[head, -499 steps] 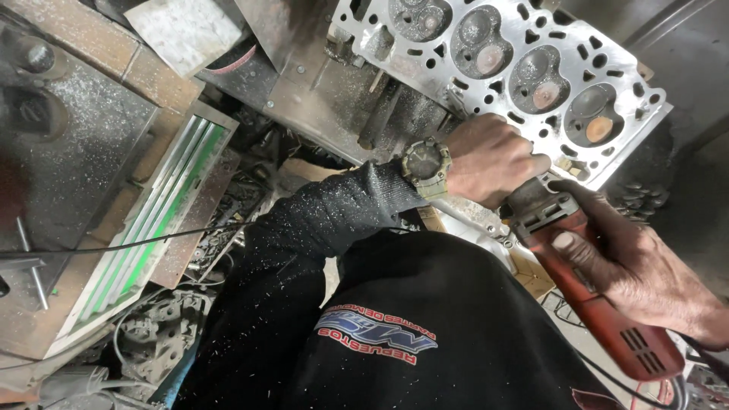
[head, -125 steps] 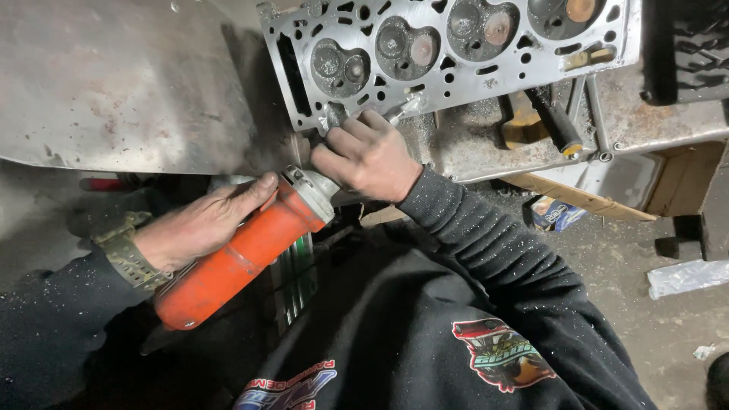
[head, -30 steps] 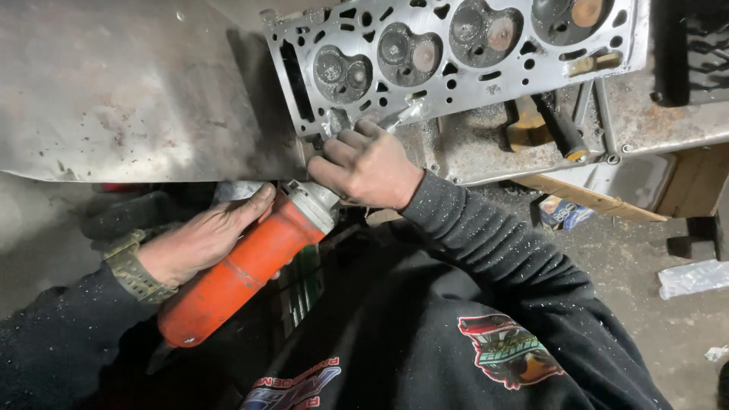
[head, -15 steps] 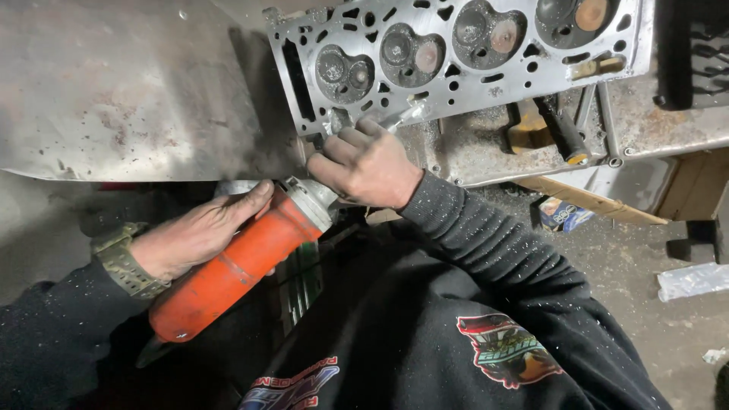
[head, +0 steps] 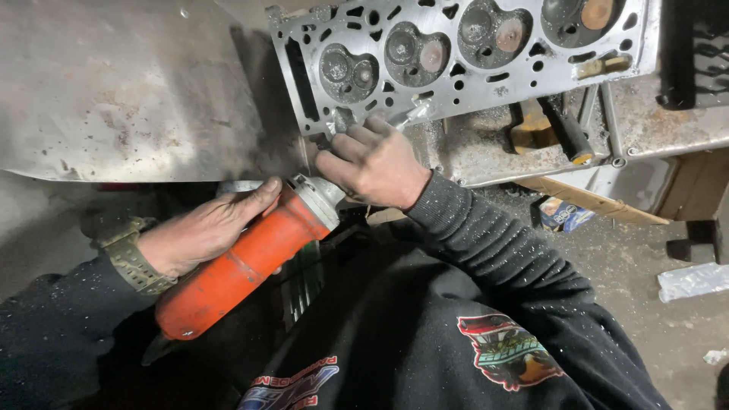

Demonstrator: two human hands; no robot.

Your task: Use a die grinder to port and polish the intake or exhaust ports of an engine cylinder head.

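My left hand, with a watch on its wrist, grips the body of an orange angle grinder that points up and to the right. My right hand wraps over the grinder's grey front end and hides the tool's tip. It presses against the lower left edge of a grey metal cylinder head, which lies on the bench with its round chambers facing up. Fine metal dust speckles my dark sleeves.
A scuffed metal sheet covers the bench to the left. A wooden-handled tool and a black-handled tool lie just below the cylinder head. On the floor at the right are a small box, cardboard and a clear plastic wrapper.
In the oldest frame I worked the grinder from the other side of the cylinder head. Over the last second both hands and the grinder have stayed almost still at the lower left edge.
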